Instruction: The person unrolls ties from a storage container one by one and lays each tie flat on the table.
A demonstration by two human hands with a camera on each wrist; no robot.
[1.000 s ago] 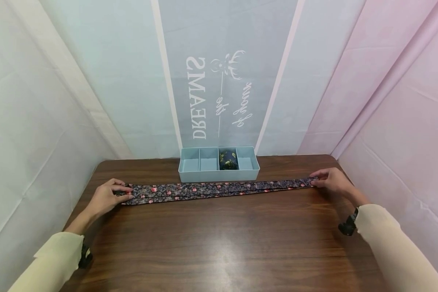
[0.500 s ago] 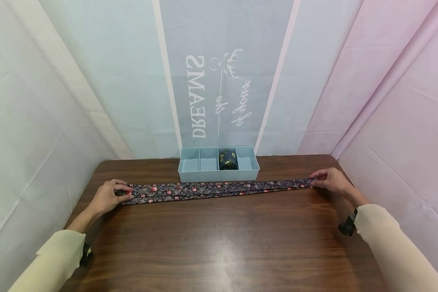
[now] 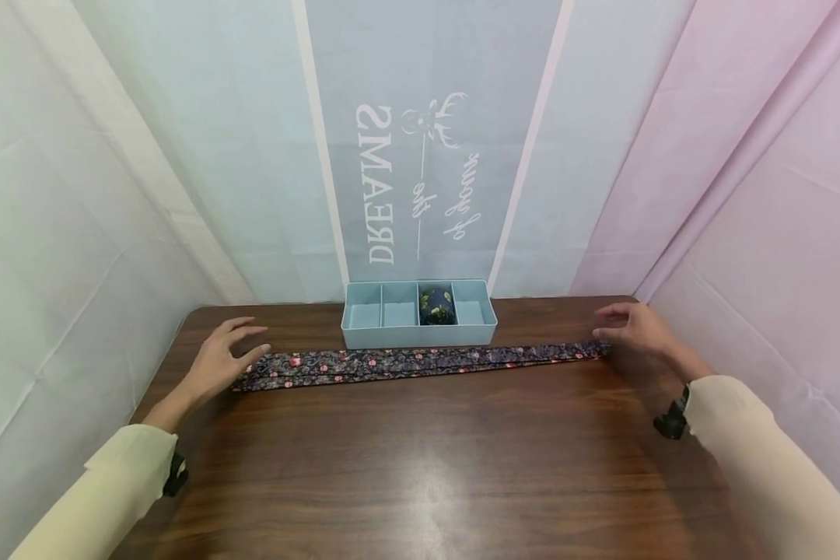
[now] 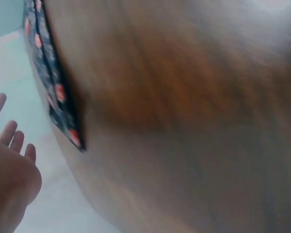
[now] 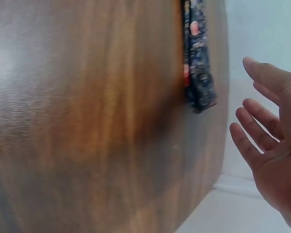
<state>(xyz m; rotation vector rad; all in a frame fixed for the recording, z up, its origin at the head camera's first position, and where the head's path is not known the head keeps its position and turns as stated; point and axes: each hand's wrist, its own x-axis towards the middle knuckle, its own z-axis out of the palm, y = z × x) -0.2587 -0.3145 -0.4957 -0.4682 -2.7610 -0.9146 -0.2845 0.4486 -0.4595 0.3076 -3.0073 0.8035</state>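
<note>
L hand (image 3: pixel 218 359) and R hand (image 3: pixel 637 333), fingers loosely extended, held nothing nr opp. ends of the folded floral strip (image 3: pixel 406 363), flat on the table (image 3: pixel 420 451) before the blue box (image 3: pixel 420 337); straightening looked abt done, next move prob. needed a fresh pinch.

We note wooden table (image 3: pixel 532 435); at its far edge, blue four-compartment box (image 3: pixel 420 337), dark yellow-patterned roll (image 3: pixel 437 306) in third from left; lettered cloth (image 3: pixel 427 47) behind.
</note>
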